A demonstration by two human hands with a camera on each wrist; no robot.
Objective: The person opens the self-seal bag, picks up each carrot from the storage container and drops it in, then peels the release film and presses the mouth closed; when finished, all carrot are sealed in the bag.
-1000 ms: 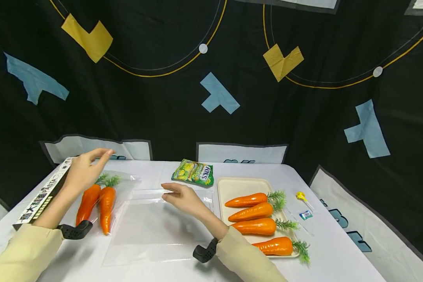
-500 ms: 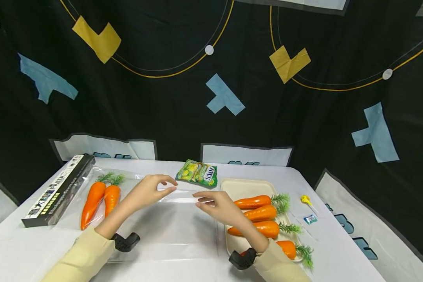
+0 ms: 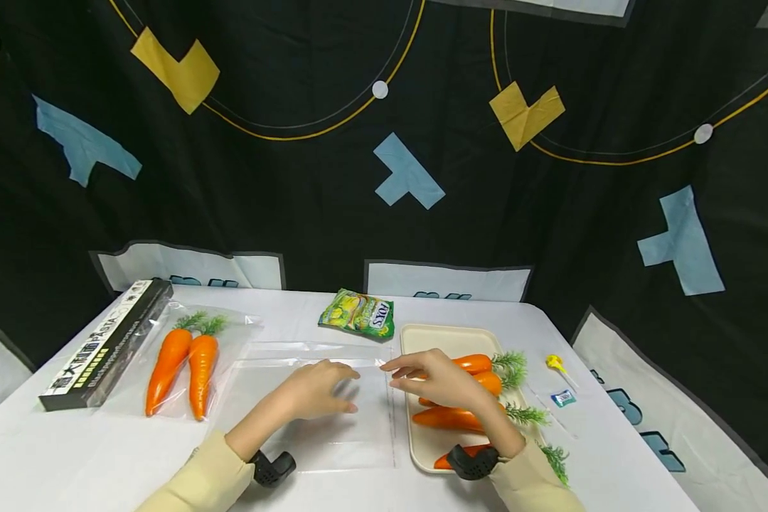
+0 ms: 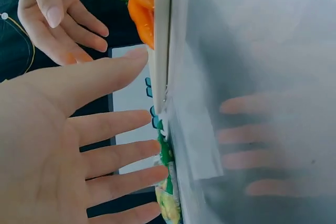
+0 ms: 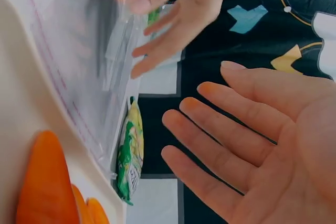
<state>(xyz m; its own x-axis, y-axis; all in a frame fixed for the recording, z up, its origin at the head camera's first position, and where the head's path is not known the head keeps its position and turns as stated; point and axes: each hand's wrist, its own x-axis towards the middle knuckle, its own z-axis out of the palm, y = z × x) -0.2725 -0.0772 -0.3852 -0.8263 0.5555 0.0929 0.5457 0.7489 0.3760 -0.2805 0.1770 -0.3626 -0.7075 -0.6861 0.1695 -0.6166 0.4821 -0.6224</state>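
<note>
Your left hand (image 3: 323,390) hovered over the flat clear bag (image 3: 352,444), palm turned inward, fingers loosely straight and holding nothing. Your right hand (image 3: 438,377) hung just beyond the bag's right edge, above the near-left part of the cream tray (image 3: 448,336), its fingers relaxed and holding nothing too. The two hands faced each other, near but apart.

The bag lay smooth beneath your left hand, with nothing visible inside. A band ran along its far edge, ahead of your fingertips; it looked like the mouth, though whether its layers were parted was impossible to tell. Opening it seemed to be the step in hand, and that edge called for a light pinch from both hands, one layer each, drawn apart evenly. Thin film would probably cling and slide, so a slow peel suited it better than a tug.

Under and beyond your right hand, four carrots (image 3: 448,419) lay on the tray; a low wrist risked nudging them.

To the left of your left hand, a second clear bag (image 3: 240,327) held two carrots (image 3: 203,370), next to a long black box (image 3: 105,348). Ahead of both hands sat a green packet (image 3: 358,314), well away from your fingers.
</note>
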